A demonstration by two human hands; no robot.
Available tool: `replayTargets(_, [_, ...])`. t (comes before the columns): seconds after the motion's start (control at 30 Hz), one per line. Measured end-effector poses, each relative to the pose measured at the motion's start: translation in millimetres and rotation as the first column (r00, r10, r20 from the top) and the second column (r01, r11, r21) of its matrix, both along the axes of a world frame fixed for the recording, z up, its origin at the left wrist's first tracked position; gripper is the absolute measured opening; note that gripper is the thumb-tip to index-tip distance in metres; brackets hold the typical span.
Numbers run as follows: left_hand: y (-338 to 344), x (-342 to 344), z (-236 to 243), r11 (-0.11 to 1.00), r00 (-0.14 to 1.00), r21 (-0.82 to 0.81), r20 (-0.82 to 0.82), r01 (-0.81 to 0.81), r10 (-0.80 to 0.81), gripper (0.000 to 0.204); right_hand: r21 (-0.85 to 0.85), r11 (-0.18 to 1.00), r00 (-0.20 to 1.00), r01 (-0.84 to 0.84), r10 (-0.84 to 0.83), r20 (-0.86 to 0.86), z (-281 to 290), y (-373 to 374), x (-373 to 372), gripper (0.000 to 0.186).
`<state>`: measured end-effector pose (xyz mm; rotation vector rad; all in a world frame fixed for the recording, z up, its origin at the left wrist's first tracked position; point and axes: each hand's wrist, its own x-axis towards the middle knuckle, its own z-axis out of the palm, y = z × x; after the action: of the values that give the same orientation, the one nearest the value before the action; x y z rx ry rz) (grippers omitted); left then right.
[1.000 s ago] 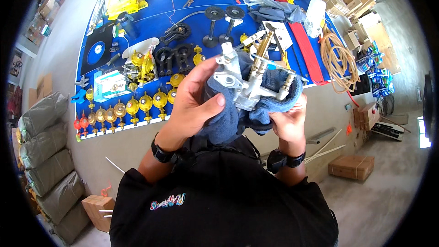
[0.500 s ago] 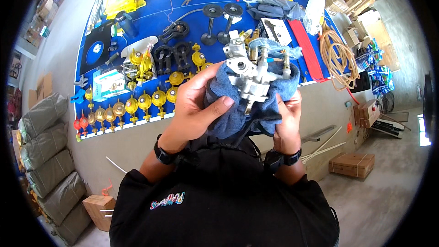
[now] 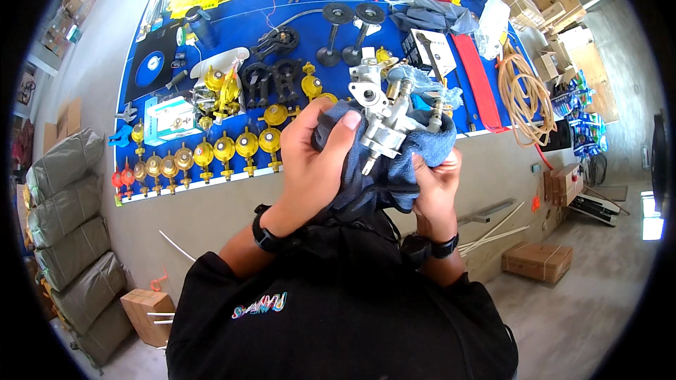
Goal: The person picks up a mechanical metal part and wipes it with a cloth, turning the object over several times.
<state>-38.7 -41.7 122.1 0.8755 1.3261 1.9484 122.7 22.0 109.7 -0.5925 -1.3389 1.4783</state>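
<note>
My left hand [image 3: 313,162] grips the dark blue cloth [image 3: 380,169] wrapped under a silver metal carburetor [image 3: 384,116]; my right hand [image 3: 436,186] clasps the cloth's other side, both held above the blue table [image 3: 232,35].

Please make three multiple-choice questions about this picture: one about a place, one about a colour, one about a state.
1. Where is the silver metal part?
A. Lying on the blue table
B. Held up in a cloth between both hands
C. On the floor

2. What colour is the cloth?
A. Dark blue
B. White
C. Red

3. How is the left hand placed?
A. Open and empty at the side
B. Flat on the blue table
C. Closed on the cloth, thumb on top

Answers: 1 B, the right hand and left hand hold it above the table. 2 A, it shows dark blue. 3 C, its thumb presses the cloth beside the part.
</note>
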Motion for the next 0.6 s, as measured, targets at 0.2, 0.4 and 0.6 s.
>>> replayTargets(0.2, [0,-24,-3,0.973,0.966,0.031,-0.136,0.227,-0.221,0.013,0.039,0.999,0.999,0.038,-0.039,0.012,-2,4,2,0.013])
replayTargets(0.4, [-2,-26,-12,0.965,0.949,0.144,-0.260,0.220,-0.177,0.024,-0.310,0.951,0.995,0.008,-0.037,-0.088,-8,12,4,0.020])
replayTargets(0.6, [-4,-31,-3,0.917,0.898,0.075,0.188,0.391,-0.398,0.034,-0.422,0.904,0.964,-0.061,-0.057,-0.260,-7,11,3,0.025])
